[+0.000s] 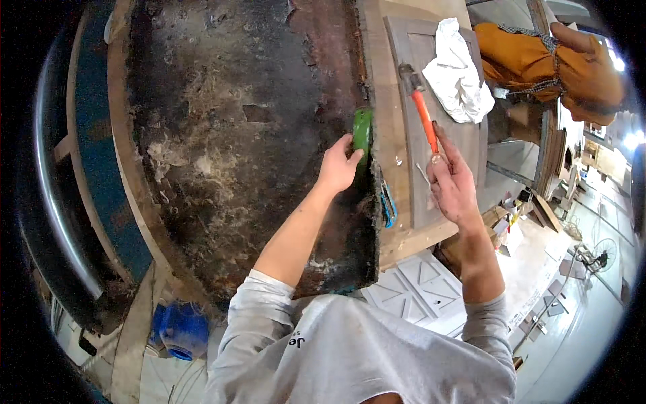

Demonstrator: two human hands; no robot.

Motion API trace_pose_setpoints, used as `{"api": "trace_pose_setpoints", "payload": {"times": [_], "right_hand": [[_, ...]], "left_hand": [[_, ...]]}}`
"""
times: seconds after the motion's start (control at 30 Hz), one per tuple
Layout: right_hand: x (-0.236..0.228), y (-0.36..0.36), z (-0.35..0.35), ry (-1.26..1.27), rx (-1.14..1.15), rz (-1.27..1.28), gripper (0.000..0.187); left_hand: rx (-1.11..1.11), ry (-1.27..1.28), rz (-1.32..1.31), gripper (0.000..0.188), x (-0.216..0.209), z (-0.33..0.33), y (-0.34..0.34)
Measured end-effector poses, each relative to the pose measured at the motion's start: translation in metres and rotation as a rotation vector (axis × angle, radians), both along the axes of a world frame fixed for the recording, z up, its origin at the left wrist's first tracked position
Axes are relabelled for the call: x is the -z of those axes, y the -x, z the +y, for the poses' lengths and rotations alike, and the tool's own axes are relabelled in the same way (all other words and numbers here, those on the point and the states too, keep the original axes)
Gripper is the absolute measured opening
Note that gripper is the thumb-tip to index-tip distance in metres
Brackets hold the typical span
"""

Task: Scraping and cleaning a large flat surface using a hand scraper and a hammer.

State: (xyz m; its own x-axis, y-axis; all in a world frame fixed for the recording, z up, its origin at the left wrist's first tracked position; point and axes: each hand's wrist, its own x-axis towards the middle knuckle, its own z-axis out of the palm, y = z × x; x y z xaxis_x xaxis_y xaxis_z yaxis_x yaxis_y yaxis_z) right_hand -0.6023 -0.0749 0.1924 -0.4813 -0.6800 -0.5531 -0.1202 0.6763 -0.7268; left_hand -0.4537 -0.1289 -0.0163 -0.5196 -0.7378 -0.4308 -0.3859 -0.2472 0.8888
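My left hand (pixel 338 166) pinches a flat green piece with a rounded end (pixel 363 129), thumb on its near side, at the right edge of a large dark, stained and flaking panel (pixel 262 168). My right hand (pixel 452 183) is closed on the near end of an orange-handled tool (pixel 424 118). The tool's dark metal head points away from me; its exact kind is unclear. My index finger stretches along the handle. Beneath this tool lies a grey-brown framed door panel (pixel 418 195). A crumpled white cloth (pixel 457 74) rests on that panel, beyond the tool.
A blue-handled tool (pixel 387 204) lies by the dark panel's right edge, on a wooden board (pixel 397 250). White panels (pixel 420 286) are lower down. At the lower left stands a blue container (pixel 182 331). A person in orange clothing (pixel 518 57) is at the upper right; a fan (pixel 601 254) stands far right.
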Motion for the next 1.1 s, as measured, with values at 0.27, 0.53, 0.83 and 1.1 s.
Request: {"api": "trace_pose_setpoints", "payload": {"times": [0.27, 0.53, 0.83, 1.1], "right_hand": [[0.01, 0.001, -0.003, -0.073, -0.082, 0.093, 0.053], [-0.002, 0.023, -0.035, -0.143, -0.552, 0.428, 0.051], [-0.014, 0.001, -0.106, -0.27, -0.676, 0.606, 0.044], [-0.038, -0.001, -0.164, -0.051, -0.419, 0.699, 0.039]], "left_hand": [[0.019, -0.239, 0.167, 0.042, 0.008, 0.009, -0.002], [0.038, -0.22, 0.115, 0.05, -0.004, 0.007, -0.007], [-0.017, -0.24, 0.098, 0.055, 0.003, 0.019, -0.018], [-0.037, -0.251, 0.203, 0.037, 0.021, 0.026, -0.021]]}}
